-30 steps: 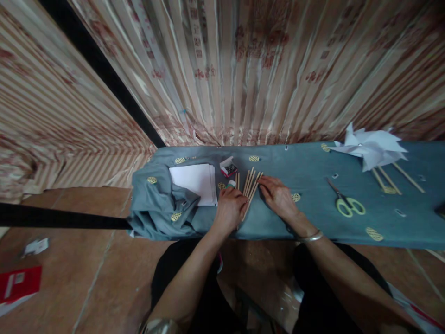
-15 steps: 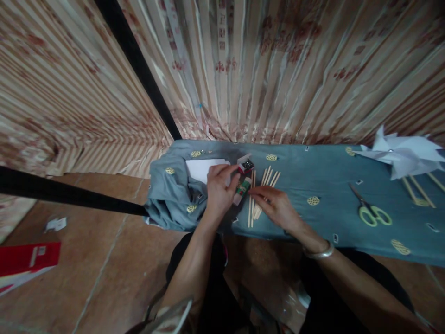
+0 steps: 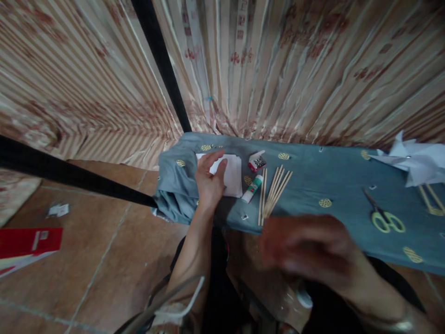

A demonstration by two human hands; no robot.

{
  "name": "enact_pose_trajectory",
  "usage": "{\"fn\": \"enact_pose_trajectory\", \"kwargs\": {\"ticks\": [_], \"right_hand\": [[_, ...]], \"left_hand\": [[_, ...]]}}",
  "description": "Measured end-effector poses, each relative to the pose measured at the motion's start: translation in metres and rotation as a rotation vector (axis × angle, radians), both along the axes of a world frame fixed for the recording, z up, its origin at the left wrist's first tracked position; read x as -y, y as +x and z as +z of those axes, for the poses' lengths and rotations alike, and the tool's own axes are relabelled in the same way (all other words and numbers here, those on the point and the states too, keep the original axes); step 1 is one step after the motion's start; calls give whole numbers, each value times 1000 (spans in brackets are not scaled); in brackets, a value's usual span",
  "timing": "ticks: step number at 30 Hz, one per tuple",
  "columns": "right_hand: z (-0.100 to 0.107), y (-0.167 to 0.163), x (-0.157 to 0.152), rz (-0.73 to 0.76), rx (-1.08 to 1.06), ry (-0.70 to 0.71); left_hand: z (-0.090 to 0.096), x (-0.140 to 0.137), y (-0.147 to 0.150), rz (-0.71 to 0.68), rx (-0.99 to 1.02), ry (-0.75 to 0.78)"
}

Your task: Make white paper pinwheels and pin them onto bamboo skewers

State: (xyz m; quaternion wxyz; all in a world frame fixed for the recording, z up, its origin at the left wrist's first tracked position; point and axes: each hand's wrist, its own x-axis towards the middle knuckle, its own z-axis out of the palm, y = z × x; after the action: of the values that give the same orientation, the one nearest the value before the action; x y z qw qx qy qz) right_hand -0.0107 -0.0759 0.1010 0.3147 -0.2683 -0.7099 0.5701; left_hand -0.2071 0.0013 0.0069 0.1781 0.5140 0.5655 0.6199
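Hands: the left hand (image 3: 210, 183) has moved from beside the glue stick (image 3: 253, 189) to the paper stack (image 3: 233, 174), thumb and fingers spread wide with nothing visible between them; contact with the sheets cannot be confirmed. The right hand (image 3: 306, 250) has left the sticks (image 3: 273, 195) and is drawn back to the near edge of the counter (image 3: 340, 167), fingers curled; motion blur prevents telling whether it holds anything.

The cloth-covered counter supports all items. White pinwheels (image 3: 417, 160) lie at the far right, well apart from the left hand. The paper stack lies toward the left end, partly hidden by that hand. The sticks are now uncovered: two side by side, the rest fanned next to them. With both hands clear, handling of the sticks appears suspended. Scissors (image 3: 378, 212) lie near the pinwheels. The glue stick lies diagonally between paper and sticks; just behind it is a small opened box (image 3: 257, 161).
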Motion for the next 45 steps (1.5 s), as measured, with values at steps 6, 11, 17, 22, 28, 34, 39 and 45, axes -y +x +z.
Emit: {"fn": "enact_pose_trajectory", "kwargs": {"ticks": [6,11,17,22,28,34,39,45], "right_hand": [[-88,-27,-69,-142,761,592],[-110,-43,-79,-12,1056,844],[-106,-51,-68,84,1185,991],[-102,-53,-68,138,1189,1021],[-98,-47,-73,185,1154,1051],[-80,-40,-64,147,1034,1132],[-56,-9,-35,-14,917,1143],[-42,81,-4,-449,782,1083]], "left_hand": [[0,-3,-3,30,8,15],[0,-2,-2,38,-18,45],[-1,-2,-1,37,-54,28],[-1,-2,0,27,-36,26],[-1,-2,-1,17,-40,41],[-2,-5,0,40,-21,22],[0,-7,-3,62,-25,18],[-2,-9,7,17,-66,23]]}}
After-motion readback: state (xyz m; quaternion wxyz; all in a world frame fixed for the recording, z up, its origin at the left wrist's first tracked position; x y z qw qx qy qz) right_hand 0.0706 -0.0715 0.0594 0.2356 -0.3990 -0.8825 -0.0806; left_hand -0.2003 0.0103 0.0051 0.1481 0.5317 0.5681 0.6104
